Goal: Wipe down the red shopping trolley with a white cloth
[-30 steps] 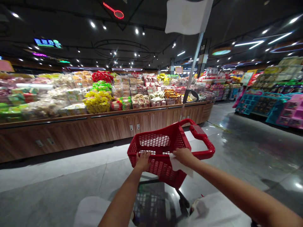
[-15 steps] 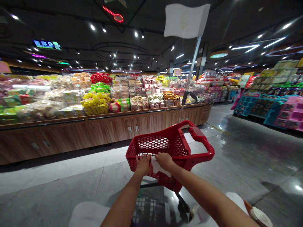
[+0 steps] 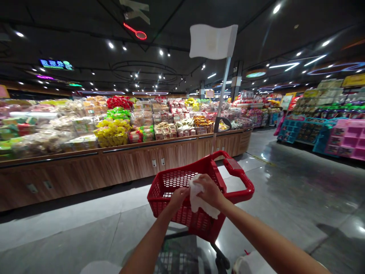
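A red plastic shopping cart with a perforated basket and looped handle stands before me. Over its near rim, my right hand is closed on a crumpled white cloth, whose lower part hangs down outside the basket wall. My left hand is at the cloth's left edge, fingers bent and pinching it; the fingertips are partly hidden. No goods show in the visible part of the basket.
Beyond the cart runs a long wood-fronted display counter piled with packaged food. A pole with a white flag rises behind the cart. Pink shelving and blue racks stand to the right on the grey floor.
Both hands have lifted from the basket's near rim, bringing the white cloth up with them. My left hand, formerly spread on the rim, has moved to the cloth. The view has tilted slightly upward.
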Motion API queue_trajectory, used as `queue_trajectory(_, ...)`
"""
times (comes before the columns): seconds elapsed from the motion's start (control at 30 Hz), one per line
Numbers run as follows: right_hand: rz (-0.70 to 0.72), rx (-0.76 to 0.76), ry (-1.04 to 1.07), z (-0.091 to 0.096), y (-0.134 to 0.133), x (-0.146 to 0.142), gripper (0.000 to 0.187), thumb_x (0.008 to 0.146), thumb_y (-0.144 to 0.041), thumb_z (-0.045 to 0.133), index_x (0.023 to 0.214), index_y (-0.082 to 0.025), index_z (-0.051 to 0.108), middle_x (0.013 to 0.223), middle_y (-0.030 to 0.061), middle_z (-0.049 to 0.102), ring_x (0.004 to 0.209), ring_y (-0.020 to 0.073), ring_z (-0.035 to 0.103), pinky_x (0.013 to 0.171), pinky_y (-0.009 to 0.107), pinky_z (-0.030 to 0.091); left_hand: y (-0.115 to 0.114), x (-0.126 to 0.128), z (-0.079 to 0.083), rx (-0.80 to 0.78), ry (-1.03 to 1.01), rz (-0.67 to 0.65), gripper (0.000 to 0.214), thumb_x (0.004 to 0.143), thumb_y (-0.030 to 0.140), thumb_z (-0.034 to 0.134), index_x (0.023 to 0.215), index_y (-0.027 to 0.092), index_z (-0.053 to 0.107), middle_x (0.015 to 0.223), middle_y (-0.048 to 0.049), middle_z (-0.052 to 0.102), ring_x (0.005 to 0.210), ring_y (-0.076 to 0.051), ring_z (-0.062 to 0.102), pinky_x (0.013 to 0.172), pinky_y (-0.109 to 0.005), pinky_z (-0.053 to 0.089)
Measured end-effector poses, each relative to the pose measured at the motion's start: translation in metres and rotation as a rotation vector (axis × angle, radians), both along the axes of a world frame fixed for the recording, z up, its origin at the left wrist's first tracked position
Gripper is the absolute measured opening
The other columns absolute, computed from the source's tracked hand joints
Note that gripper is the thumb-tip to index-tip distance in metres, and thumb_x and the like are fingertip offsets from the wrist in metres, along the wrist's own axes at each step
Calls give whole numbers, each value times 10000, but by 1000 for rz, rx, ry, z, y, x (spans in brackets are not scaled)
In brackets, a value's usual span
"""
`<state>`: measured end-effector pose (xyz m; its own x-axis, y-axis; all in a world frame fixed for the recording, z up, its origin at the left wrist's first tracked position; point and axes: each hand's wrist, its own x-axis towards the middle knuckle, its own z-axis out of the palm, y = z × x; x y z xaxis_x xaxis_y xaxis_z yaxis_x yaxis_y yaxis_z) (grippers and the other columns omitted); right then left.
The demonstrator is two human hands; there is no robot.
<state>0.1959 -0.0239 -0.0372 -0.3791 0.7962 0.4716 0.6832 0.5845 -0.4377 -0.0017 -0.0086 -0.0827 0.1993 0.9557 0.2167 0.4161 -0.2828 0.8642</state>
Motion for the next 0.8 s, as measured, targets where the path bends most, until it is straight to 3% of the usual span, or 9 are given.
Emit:
queue_trajectory(0.07,7,15,85,11,-1,6,548,664,-223,761,1197,-238,634,1278,98,517,1210,266,499,1030,403,422,-5,17,19,26,-193,-18,535,830,595,437,788,137,710,751,-62,687,748,-213,601,716,-342,505)
queue_trajectory(0.13,18,2,119,22,-4,13,646,626,-273,808,1241,-246,612,1310,103,493,1243,278,473,1046,415,404,-12,30,38,45,-331,-30,534,798,626,501,811,135,709,751,-56,682,730,-201,586,675,-314,484)
queue_trajectory(0.27,34,11,116,43,-16,31,718,606,-300,814,1283,-257,579,1325,100,499,1237,280,479,1027,414,412,-21,37,63,-7,-435,-80,472,717,601,644,846,152,708,783,-44,685,719,-183,585,653,-286,463)
queue_trajectory(0.33,-16,10,130,54,-24,40,572,652,-246,753,1210,-235,626,1210,89,588,1113,256,562,960,388,454,-22,34,69,34,-456,-23,450,718,590,652,856,166,705,828,-46,681,758,-183,593,682,-288,471)
queue_trajectory(0.4,-66,1,129,65,-29,50,299,690,-201,675,987,-206,703,994,68,670,933,231,621,875,364,484,-23,32,71,159,-430,63,407,722,571,662,829,180,701,914,-59,668,852,-194,599,753,-298,481)
queue_trajectory(0.5,-19,22,132,79,-32,66,101,674,-192,627,755,-191,688,925,66,697,890,231,629,843,349,489,-21,33,70,318,-346,106,336,771,525,641,801,196,695,1037,-75,640,983,-208,588,857,-309,474)
queue_trajectory(0.6,22,29,165,84,-30,82,277,711,-175,530,941,-191,683,1012,59,707,901,210,642,813,332,505,-11,31,63,341,-228,68,298,845,472,565,841,202,691,1024,-69,655,984,-208,597,892,-334,473)
queue_trajectory(0.7,-8,154,11,70,-32,89,295,746,-169,503,987,-192,671,1153,92,676,1044,241,613,934,421,457,4,9,44,304,40,106,274,883,408,508,895,199,686,989,-65,680,973,-214,603,930,-373,460)
queue_trajectory(0.8,67,181,-334,38,-39,85,192,734,-287,618,895,-208,685,1401,105,518,1318,341,408,1095,566,246,15,-34,9,182,416,193,271,884,380,520,974,188,689,1074,-85,681,1052,-233,589,975,-391,428)
